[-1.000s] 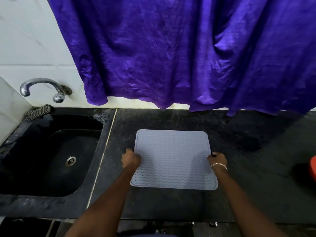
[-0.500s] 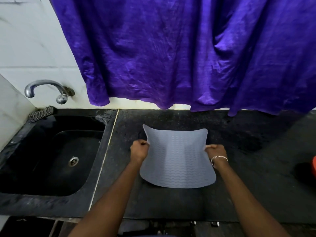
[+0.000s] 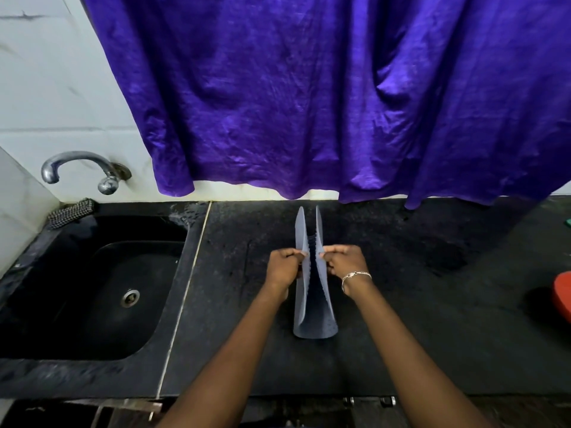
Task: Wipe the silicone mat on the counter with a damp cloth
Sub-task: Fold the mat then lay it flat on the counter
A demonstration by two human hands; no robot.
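Grey silicone, bent into a narrow trough: the mat (image 3: 313, 322) rises from the dark counter (image 3: 432, 335), to the right of the sink (image 3: 92, 288), with its two side edges lifted and nearly meeting. The left hand (image 3: 282, 267) pinches the left edge and the right hand (image 3: 343, 261) pinches the right edge, fingers curled, the fists close together with only the mat between them. A bracelet (image 3: 355, 275) circles the right wrist. Behind hangs a purple curtain (image 3: 309, 88); a tap (image 3: 77, 163) juts over the sink.
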